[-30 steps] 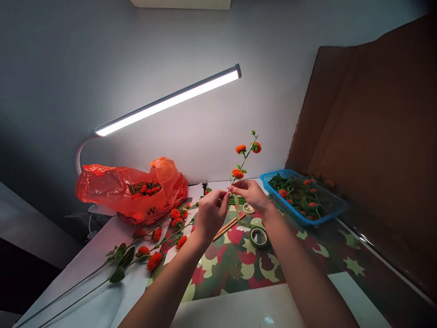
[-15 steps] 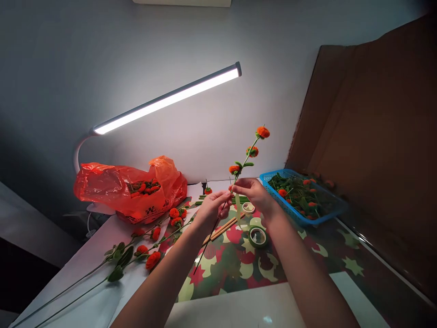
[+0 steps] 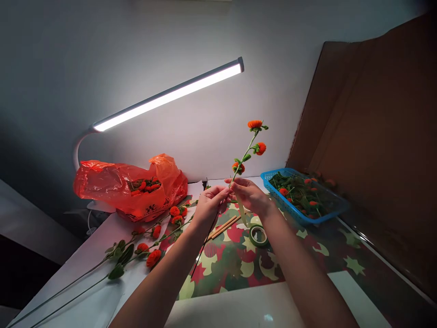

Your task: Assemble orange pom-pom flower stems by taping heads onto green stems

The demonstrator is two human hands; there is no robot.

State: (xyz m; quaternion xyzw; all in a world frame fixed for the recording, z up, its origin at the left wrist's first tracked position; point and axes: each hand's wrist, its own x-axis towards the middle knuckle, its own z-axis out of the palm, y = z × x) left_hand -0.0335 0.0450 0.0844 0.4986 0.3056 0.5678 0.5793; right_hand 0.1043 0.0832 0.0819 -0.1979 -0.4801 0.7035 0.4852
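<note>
Between both hands rises a craft flower stem [image 3: 246,152] with three fuzzy orange blooms and small green leaves, tilted up to the right. My left hand [image 3: 210,202] is closed around its lower part, where a thin dark wire runs down toward the table. My right hand [image 3: 251,193] pinches the stem just above, fingertips touching the left ones. A pale green strip of floral tape [image 3: 242,213] hangs from the right fingers. Below it on the table lies a roll of dark green tape [image 3: 258,236]. A lighter roll is mostly hidden behind the right hand.
Two brown sticks [image 3: 223,227] lie on the patterned mat [image 3: 235,269]. Finished flower stems [image 3: 146,255] rest at left, near a red plastic bag [image 3: 112,182] holding more blooms. A blue basket [image 3: 300,218] with flowers stands right, beside cardboard [image 3: 368,114]. A lit lamp [image 3: 170,98] hangs above.
The flower stem has turned about its length, so its blooms face differently and its top sits further left. The hanging tape has swung slightly right. Both hands keep their hold.
</note>
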